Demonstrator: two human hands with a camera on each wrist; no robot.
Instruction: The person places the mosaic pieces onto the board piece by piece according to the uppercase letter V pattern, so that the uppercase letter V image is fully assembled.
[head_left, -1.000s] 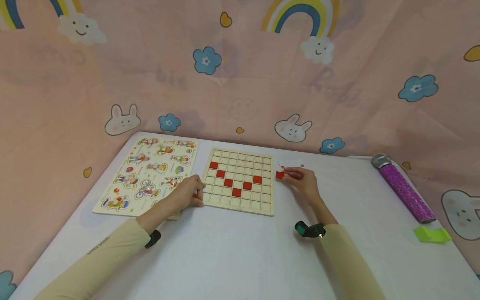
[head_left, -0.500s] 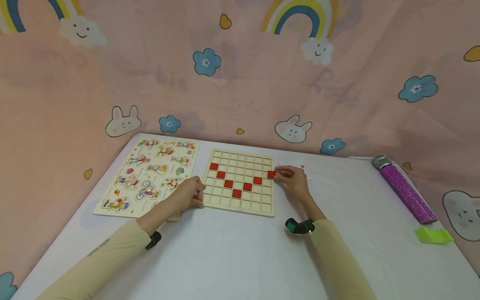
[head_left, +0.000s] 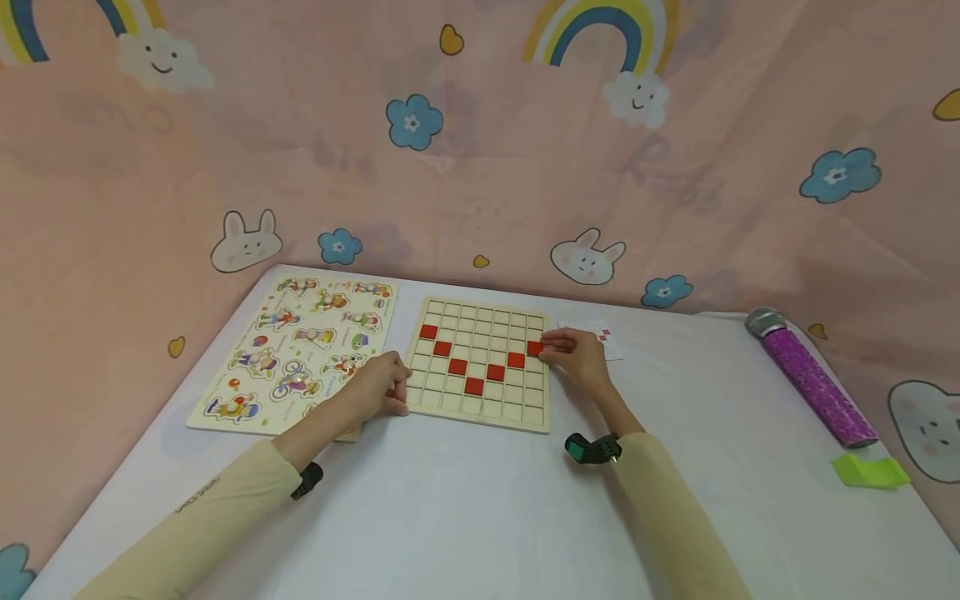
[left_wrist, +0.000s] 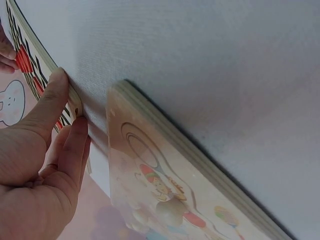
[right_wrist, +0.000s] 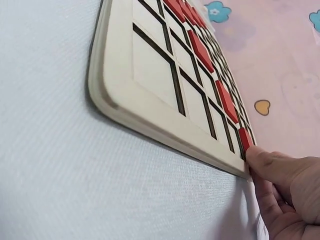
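A wooden grid board (head_left: 480,408) lies flat on the white table, with red square tiles (head_left: 457,367) set in its cells in a V-shaped line. At the board's near left corner, my left hand (head_left: 375,387) grips the edge, thumb on top and fingers at the side in the left wrist view. My right hand (head_left: 581,358) is at the right edge and pinches a red tile (head_left: 534,349) over the rightmost column. In the right wrist view, the thumb and fingertips meet that tile (right_wrist: 244,138); whether it sits fully in its cell is hard to tell.
A small white pattern card (head_left: 611,342) lies behind the right hand. Left of the grid stands a picture puzzle board (head_left: 300,350), partly behind the left wrist. Far right are a purple glitter microphone (head_left: 817,383) and a green block (head_left: 870,472). A pink curtain (head_left: 480,167) closes the back.
My right hand has moved left with its red tile, from beside the card to the rightmost column of the grid board. The left hand has stayed on the corner.
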